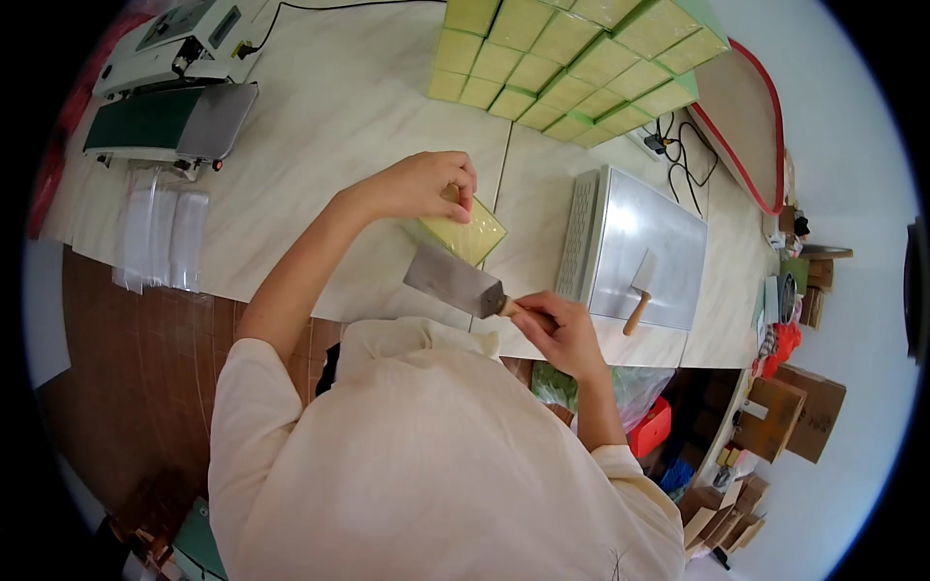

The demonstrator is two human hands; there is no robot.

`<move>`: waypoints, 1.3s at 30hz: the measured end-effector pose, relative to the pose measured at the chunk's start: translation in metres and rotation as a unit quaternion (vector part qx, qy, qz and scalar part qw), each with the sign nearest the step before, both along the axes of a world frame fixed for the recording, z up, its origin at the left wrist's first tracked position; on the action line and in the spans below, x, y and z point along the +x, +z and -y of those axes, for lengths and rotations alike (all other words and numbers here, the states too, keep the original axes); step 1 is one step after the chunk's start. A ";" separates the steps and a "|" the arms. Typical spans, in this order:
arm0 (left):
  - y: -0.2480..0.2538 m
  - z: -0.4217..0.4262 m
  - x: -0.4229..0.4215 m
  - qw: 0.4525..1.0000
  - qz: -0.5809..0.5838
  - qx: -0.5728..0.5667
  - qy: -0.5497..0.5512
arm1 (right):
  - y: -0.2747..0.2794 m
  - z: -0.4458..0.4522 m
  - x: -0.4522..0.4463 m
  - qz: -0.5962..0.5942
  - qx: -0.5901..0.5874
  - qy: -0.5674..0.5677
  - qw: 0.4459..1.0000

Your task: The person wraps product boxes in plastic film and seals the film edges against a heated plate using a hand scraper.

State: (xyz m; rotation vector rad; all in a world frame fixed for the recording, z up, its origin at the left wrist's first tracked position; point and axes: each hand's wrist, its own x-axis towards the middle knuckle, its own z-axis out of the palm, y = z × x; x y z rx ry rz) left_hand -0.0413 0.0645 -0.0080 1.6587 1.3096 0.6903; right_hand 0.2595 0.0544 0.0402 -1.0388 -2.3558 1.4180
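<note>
A small yellow-green box [469, 235] in shiny clear film sits on the table in front of me. My left hand [433, 187] is closed at its far edge, fingers and thumb bent down onto it; whether they pinch the film or the box itself is hard to see. In my right hand [565, 337] is a scraper [453, 280] with a wide metal blade, gripped by its wooden handle. The blade is tilted beside the near side of the box and hides part of it; whether they touch I cannot tell.
To the right is a metal hot plate [651, 254] with a second wooden-handled scraper [641, 290] lying on it. Stacked wrapped boxes [572, 68] stand at the back. A sealing machine [170, 116] and clear plastic bags [165, 232] are at the left. Black cables [693, 155] lie back right.
</note>
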 end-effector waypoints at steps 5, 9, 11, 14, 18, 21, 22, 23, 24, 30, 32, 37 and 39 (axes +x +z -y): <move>0.022 0.024 0.007 0.996 -0.050 0.067 0.038 | -0.020 -0.025 0.045 -0.134 -0.095 -0.125 0.979; 0.022 0.058 0.012 0.981 -0.071 0.158 0.083 | -0.025 -0.026 0.023 -0.120 0.009 -0.182 0.976; 0.021 0.067 0.014 0.975 -0.086 0.181 0.096 | -0.031 -0.015 0.002 -0.060 0.112 -0.158 0.979; 0.019 0.072 0.014 0.969 -0.075 0.188 0.141 | -0.031 -0.005 -0.024 -0.055 0.113 -0.139 0.982; 0.017 0.072 0.007 0.968 -0.060 0.163 0.181 | -0.033 -0.004 -0.033 -0.037 0.111 -0.084 0.990; 0.011 0.068 0.001 0.973 -0.050 0.137 0.179 | -0.031 -0.003 -0.033 -0.047 0.113 -0.066 0.990; 0.008 0.067 -0.002 0.977 -0.057 0.123 0.165 | -0.032 -0.003 -0.033 -0.048 0.095 -0.071 0.992; 0.007 0.065 -0.004 0.976 -0.057 0.124 0.170 | -0.032 -0.004 -0.032 -0.049 0.078 -0.076 0.993; 0.006 0.063 -0.005 0.980 -0.058 0.115 0.149 | -0.030 -0.004 -0.032 -0.048 0.079 -0.072 0.993; -0.002 0.048 -0.012 0.988 -0.027 0.092 0.121 | -0.033 -0.007 -0.032 -0.027 0.073 -0.072 0.994; -0.006 0.044 -0.014 0.989 -0.015 0.087 0.118 | -0.036 -0.008 -0.032 -0.042 0.072 -0.075 0.994; -0.015 0.036 -0.013 0.990 0.056 0.093 0.092 | -0.028 -0.007 -0.032 -0.033 0.072 -0.060 0.995; -0.014 0.036 -0.012 0.989 0.065 0.090 0.094 | -0.027 -0.006 -0.032 -0.024 0.076 -0.053 0.995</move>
